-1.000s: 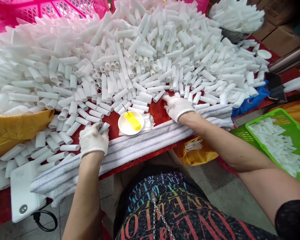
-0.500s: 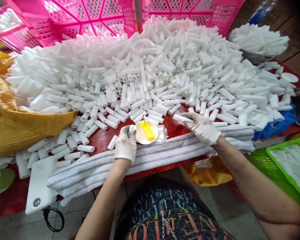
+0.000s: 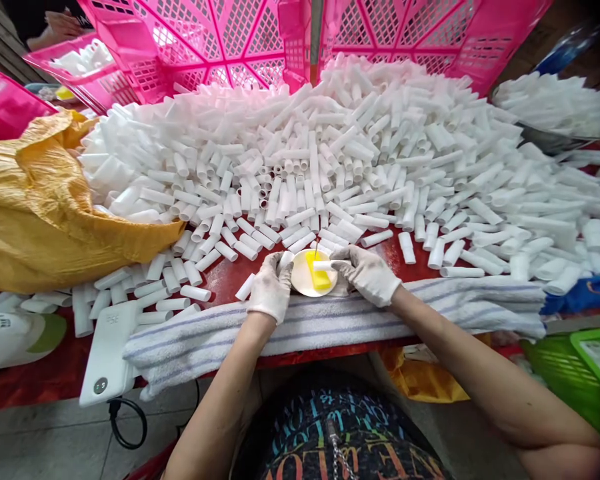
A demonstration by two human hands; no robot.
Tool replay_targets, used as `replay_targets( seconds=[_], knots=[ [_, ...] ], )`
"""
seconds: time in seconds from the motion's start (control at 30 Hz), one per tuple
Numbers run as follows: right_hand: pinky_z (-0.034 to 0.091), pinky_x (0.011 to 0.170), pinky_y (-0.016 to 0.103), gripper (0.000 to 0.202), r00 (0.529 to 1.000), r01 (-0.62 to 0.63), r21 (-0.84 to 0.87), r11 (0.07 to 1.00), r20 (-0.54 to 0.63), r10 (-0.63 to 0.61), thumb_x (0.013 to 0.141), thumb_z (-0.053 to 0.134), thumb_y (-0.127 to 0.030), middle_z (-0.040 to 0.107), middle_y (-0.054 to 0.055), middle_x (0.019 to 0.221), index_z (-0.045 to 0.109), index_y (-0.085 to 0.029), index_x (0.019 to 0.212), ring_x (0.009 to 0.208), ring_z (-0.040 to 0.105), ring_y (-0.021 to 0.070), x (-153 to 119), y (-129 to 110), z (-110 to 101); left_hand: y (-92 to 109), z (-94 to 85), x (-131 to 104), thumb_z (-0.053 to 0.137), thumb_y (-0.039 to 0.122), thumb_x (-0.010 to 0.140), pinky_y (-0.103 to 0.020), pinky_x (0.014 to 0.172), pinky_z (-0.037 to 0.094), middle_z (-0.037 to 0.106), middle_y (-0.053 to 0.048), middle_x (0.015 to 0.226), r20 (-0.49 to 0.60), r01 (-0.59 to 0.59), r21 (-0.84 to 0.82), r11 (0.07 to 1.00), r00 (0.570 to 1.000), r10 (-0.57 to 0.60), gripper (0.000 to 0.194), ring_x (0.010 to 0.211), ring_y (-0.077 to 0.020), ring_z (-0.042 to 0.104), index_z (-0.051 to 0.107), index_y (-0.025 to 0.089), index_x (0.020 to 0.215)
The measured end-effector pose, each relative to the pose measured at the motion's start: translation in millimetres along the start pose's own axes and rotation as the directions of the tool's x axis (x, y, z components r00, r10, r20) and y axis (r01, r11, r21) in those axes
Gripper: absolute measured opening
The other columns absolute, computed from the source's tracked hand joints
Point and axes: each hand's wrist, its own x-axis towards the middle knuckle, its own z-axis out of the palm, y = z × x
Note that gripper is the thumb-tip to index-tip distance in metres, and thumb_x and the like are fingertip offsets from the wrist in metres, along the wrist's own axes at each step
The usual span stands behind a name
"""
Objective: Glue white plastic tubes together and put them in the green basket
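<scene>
A round white dish (image 3: 303, 289) sits at the front of the red table with a yellow block (image 3: 321, 280) on it. A thin pin (image 3: 317, 247) stands up from the block's far end. My right hand (image 3: 373, 275), in a white glove, pinches a short white plastic tube (image 3: 323, 265) that lies across above the block. At the dish's left edge is my gloved left hand (image 3: 273, 287), fingers curled round another small white tube (image 3: 286, 259), mostly hidden by the glove.
A large heap of white tubes (image 3: 300, 167) covers the table, backed by pink crates (image 3: 220, 40). A yellow sack (image 3: 45, 200) stands left, near a white power bank (image 3: 107, 353). A striped towel (image 3: 300, 330) lines the front edge; a green basket (image 3: 560, 360) is at right.
My right hand has moved left with its tube, from beside the heap to over the yellow block. My left hand stays by the dish. The view has shifted slightly left.
</scene>
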Motion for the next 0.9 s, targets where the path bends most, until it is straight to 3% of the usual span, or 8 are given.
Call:
replay_targets(
  seconds=[0.1, 0.17, 0.27, 0.33, 0.47, 0.63, 0.73, 0.9],
  knots=[
    [0.056, 0.063, 0.031, 0.034, 0.984, 0.160, -0.024, 0.987, -0.080, -0.162, 0.073, 0.076, -0.049, 0.065, 0.003, 0.078, 0.066, -0.019, 0.085, 0.068, 0.062, 0.0165, 1, 5, 5, -1, 0.2, 1, 0.055, 0.031, 0.094, -0.033, 0.096, 0.049, 0.071, -0.010, 0.113, 0.003, -0.015, 0.005, 1.000, 1.000, 0.015, 0.026, 0.104, -0.0215, 0.067, 0.060, 0.016, 0.115],
    [0.058, 0.071, 0.033, 0.032, 0.978, 0.198, -0.006, 0.980, -0.071, -0.198, 0.075, 0.074, -0.050, 0.067, 0.004, 0.081, 0.069, -0.019, 0.083, 0.076, 0.065, 0.0187, -1, 7, 5, -4, 0.7, 2, 0.056, 0.032, 0.093, -0.033, 0.096, 0.049, 0.071, -0.010, 0.112, 0.007, -0.033, -0.009, 0.999, 0.999, 0.034, 0.027, 0.104, -0.0215, 0.067, 0.060, 0.016, 0.114],
    [0.059, 0.069, 0.032, 0.032, 0.984, 0.178, -0.005, 0.984, -0.007, -0.178, 0.084, 0.066, -0.049, 0.071, 0.005, 0.088, 0.072, -0.021, 0.097, 0.078, 0.068, 0.0191, -4, 12, 3, -12, 1.7, 3, 0.056, 0.034, 0.092, -0.033, 0.097, 0.049, 0.071, -0.010, 0.113, 0.012, -0.042, -0.049, 0.998, 0.999, 0.043, 0.028, 0.105, -0.0214, 0.066, 0.060, 0.016, 0.114],
    [0.060, 0.077, 0.033, 0.034, 0.974, 0.225, 0.012, 0.974, -0.018, -0.225, 0.082, 0.070, -0.047, 0.073, 0.005, 0.097, 0.072, -0.022, 0.105, 0.085, 0.069, 0.0196, -6, 20, 3, -19, 2.1, 4, 0.056, 0.038, 0.092, -0.034, 0.097, 0.049, 0.070, -0.010, 0.113, 0.013, -0.041, -0.083, 0.996, 0.999, 0.042, 0.031, 0.105, -0.0217, 0.066, 0.060, 0.017, 0.115],
    [0.062, 0.082, 0.037, 0.036, 0.929, 0.370, 0.100, 0.924, -0.031, -0.369, 0.074, 0.076, -0.049, 0.073, 0.005, 0.093, 0.074, -0.021, 0.096, 0.085, 0.071, 0.0220, -7, 32, 4, -27, 0.8, 5, 0.057, 0.044, 0.090, -0.036, 0.097, 0.049, 0.070, -0.010, 0.113, 0.000, -0.036, -0.116, 0.993, 0.999, 0.036, 0.036, 0.106, -0.0226, 0.066, 0.060, 0.019, 0.114],
    [0.059, 0.093, 0.038, 0.036, 0.901, 0.433, -0.058, 0.900, 0.002, -0.433, 0.084, 0.071, -0.034, 0.072, 0.007, 0.113, 0.071, -0.023, 0.118, 0.102, 0.070, 0.0249, -10, 31, 0, -24, -4.7, 2, 0.058, 0.045, 0.089, -0.035, 0.097, 0.049, 0.071, -0.009, 0.113, 0.002, 0.002, -0.189, 0.982, 1.000, -0.001, 0.034, 0.105, -0.0213, 0.066, 0.062, 0.020, 0.111],
    [0.061, 0.087, 0.035, 0.024, 0.845, 0.524, -0.149, 0.839, -0.029, -0.533, 0.089, 0.064, -0.029, 0.074, 0.007, 0.100, 0.073, -0.022, 0.110, 0.091, 0.072, 0.0216, -11, 32, 1, -23, -6.9, 1, 0.060, 0.044, 0.087, -0.034, 0.096, 0.050, 0.071, -0.008, 0.111, -0.015, 0.025, -0.211, 0.977, 0.999, -0.029, 0.033, 0.103, -0.0204, 0.067, 0.062, 0.020, 0.110],
    [0.060, 0.073, 0.032, 0.011, 0.729, 0.667, -0.219, 0.712, -0.006, -0.685, 0.086, 0.067, -0.021, 0.068, 0.006, 0.090, 0.071, -0.020, 0.097, 0.081, 0.069, 0.0182, -9, 39, 3, -27, -8.0, -1, 0.064, 0.041, 0.084, -0.034, 0.098, 0.049, 0.071, -0.007, 0.112, -0.013, 0.024, -0.215, 0.976, 1.000, -0.028, 0.033, 0.104, -0.0202, 0.066, 0.063, 0.022, 0.110]
  ],
)
